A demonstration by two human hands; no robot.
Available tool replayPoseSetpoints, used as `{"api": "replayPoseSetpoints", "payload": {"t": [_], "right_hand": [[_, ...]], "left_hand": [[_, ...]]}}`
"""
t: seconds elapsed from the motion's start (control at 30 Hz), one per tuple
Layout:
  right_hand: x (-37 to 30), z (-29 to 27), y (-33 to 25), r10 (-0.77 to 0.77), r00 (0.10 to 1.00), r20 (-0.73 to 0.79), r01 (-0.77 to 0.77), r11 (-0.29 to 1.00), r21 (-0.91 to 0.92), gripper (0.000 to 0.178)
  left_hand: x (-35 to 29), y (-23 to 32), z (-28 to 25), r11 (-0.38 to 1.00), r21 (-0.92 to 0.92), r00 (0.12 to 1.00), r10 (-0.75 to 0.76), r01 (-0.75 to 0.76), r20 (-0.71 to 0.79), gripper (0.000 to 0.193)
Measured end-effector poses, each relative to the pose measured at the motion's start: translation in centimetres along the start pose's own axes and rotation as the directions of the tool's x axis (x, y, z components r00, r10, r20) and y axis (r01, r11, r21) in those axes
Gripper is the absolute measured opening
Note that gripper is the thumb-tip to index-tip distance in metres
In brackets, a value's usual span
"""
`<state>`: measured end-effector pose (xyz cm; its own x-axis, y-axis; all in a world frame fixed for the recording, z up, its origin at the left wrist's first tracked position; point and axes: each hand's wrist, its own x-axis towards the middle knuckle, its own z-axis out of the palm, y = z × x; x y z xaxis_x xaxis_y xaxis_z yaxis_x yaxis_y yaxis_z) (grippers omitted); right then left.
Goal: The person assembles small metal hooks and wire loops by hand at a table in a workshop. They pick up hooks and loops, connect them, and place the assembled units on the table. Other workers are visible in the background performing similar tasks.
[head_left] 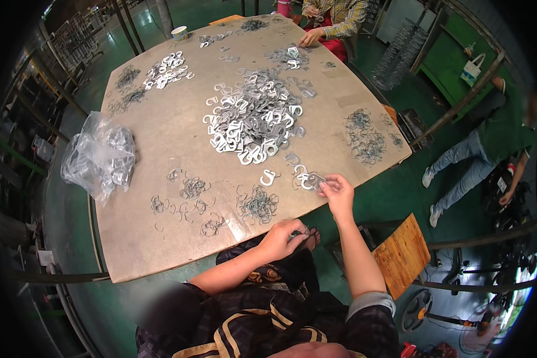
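Observation:
My right hand (338, 194) pinches a flat grey hook-shaped piece (316, 180) over the table's right front part. White hooks (305, 179) lie right beside its fingertips. My left hand (282, 240) is closed just off the table's front edge; something small and dark shows at its fingers, too small to name. Nearest to it on the table is a tangle of thin bent wire clips (256, 204). A lone white hook (269, 177) lies behind that tangle. Farther back, a large heap of white and grey hooks (253, 119) covers the table's middle.
More wire clips (193, 187) are scattered at the front left, with another pile (366, 140) at the right edge. A clear plastic bag (99, 157) hangs over the left edge. Across the table (161, 131), a person's hand (309, 38) works beside hooks. Another person (483, 143) stands at right.

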<state>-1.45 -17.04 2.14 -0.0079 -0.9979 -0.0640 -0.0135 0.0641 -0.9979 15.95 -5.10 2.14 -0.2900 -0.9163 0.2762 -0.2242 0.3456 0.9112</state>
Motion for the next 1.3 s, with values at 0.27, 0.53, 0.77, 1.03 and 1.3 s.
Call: {"api": "replayPoseSetpoints", "payload": {"t": [0.27, 0.53, 0.77, 1.03, 1.3], "right_hand": [[-5.4, -0.3, -2.7, 0.028, 0.989, 0.147, -0.031, 0.999, 0.016, 0.016], [-9.2, 0.2, -3.5, -0.157, 0.987, 0.043, 0.162, 0.972, -0.170, 0.013], [-10.2, -0.7, -3.2, -0.303, 0.953, -0.026, 0.287, 0.926, -0.245, 0.013], [-10.5, -1.8, -2.5, -0.296, 0.953, -0.061, 0.267, 0.919, -0.290, 0.012], [-10.3, -2.0, -1.7, -0.242, 0.968, -0.062, 0.224, 0.951, -0.214, 0.014]], "left_hand": [[1.9, 0.5, 0.5, 0.994, 0.107, 0.990, 0.013, 0.002, -0.143, 0.013], [2.0, 0.9, 1.5, 0.984, 0.149, 0.987, -0.081, 0.101, -0.139, 0.014], [2.7, -0.4, -0.6, 0.997, 0.073, 0.996, 0.013, -0.007, -0.083, 0.010], [10.6, -4.8, -2.1, 0.674, 0.685, 0.955, 0.273, -0.276, 0.116, 0.021], [11.6, -6.0, -2.5, 0.738, 0.646, 0.980, 0.175, -0.196, 0.098, 0.009]]}}
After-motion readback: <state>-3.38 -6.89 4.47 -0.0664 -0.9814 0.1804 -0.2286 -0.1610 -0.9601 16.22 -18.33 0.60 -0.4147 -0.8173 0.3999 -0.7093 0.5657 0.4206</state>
